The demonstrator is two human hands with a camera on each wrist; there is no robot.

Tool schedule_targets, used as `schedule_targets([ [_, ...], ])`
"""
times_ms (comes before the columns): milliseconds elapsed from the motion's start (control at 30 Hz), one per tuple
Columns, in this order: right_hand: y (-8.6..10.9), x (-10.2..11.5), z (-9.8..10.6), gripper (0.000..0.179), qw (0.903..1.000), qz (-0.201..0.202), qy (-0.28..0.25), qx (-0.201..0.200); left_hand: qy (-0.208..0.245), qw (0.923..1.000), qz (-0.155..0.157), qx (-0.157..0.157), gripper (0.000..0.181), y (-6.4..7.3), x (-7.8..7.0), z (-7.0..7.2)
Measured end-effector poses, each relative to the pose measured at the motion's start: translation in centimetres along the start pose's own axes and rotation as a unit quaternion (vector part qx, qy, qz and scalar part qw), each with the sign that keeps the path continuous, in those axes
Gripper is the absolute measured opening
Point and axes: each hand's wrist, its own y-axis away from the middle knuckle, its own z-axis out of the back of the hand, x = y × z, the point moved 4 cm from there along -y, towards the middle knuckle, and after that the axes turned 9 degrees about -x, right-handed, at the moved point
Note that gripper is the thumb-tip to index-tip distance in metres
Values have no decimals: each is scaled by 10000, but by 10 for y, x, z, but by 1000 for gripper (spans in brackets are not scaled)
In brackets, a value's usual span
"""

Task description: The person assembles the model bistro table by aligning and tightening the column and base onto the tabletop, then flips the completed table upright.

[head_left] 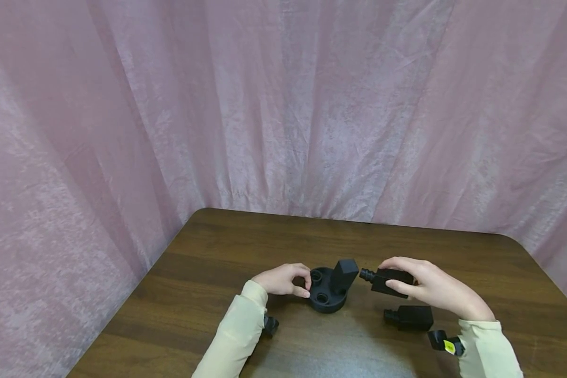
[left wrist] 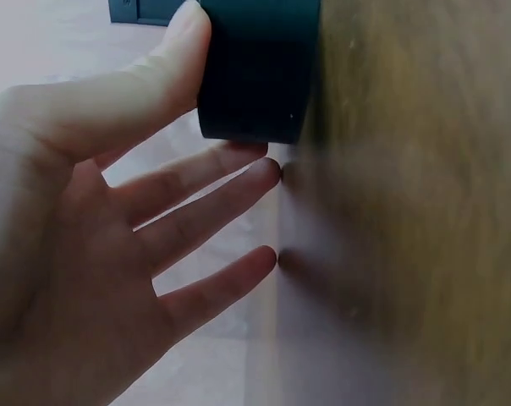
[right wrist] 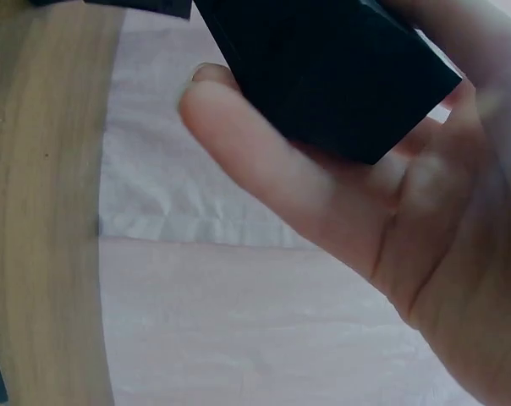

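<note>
On the table stands a round black base (head_left: 327,303) with round sockets in its top. A black rectangular block (head_left: 344,275) rises from one socket. My left hand (head_left: 283,279) grips the base's left edge between thumb and index finger, and in the left wrist view its other fingers (left wrist: 213,211) reach down near the tabletop. To the right, my right hand (head_left: 427,286) holds a black block with a ridged neck (head_left: 391,282), thumb on the near side, the neck pointing left toward the base. In the right wrist view this block (right wrist: 323,76) lies between thumb and fingers.
A second black block with a ridged neck (head_left: 413,318) lies on its side on the wooden table (head_left: 227,247), just below my right hand. Pink curtains (head_left: 283,105) hang behind the table and along its left side.
</note>
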Motion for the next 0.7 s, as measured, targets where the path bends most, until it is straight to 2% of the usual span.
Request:
schedule_targets([
  [100,-1,2,-2,32,9997,178,-136,21,5,10000,30,95,14,0,-4,-2],
  [233,-3,4,-6,30,9979,587,175,-214,-60,9999,-28,156,17,1,-10,-3],
  [400,-5,6,-10,28,9974,713,-76,-83,-56,9998,-12,181,19,0,-15,-6],
  [467,-6,8,-11,27,9966,818,-87,-108,-11,9998,94,188,20,-1,-16,-7],
  [700,-8,13,-13,31,9886,1376,309,-533,-196,9992,287,189,22,-1,-20,-8],
])
